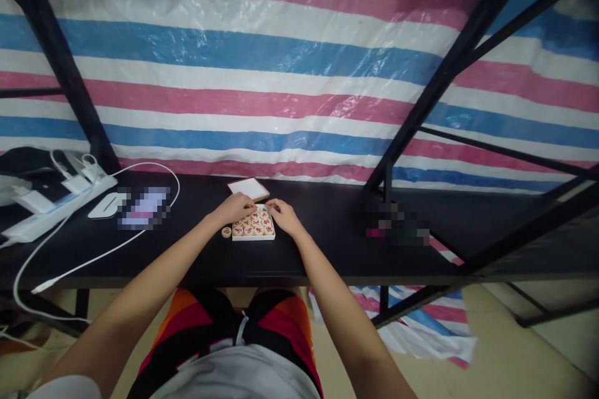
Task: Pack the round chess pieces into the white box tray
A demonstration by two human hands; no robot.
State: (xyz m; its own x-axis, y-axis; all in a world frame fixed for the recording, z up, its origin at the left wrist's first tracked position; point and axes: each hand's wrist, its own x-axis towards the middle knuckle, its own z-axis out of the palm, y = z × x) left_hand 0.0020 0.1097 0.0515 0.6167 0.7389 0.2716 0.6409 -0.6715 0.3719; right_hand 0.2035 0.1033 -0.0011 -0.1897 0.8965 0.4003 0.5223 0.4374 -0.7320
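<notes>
A white box filled with round wooden pieces bearing red characters lies on the black table. My left hand reaches over the box's upper left part, its fingertips at the pieces there. At the upper right corner, my right hand has its fingers bent down onto the pieces or the rim. Whether either hand grips a piece is too small to tell. One loose round piece rests on the table just left of the box. Behind the box lies a lid with a pale inner face.
To the left are a power strip with plugs, a white cable, a white device and a blurred phone-like object. Blurred dark items lie at the right. Black metal posts and striped sheeting stand behind.
</notes>
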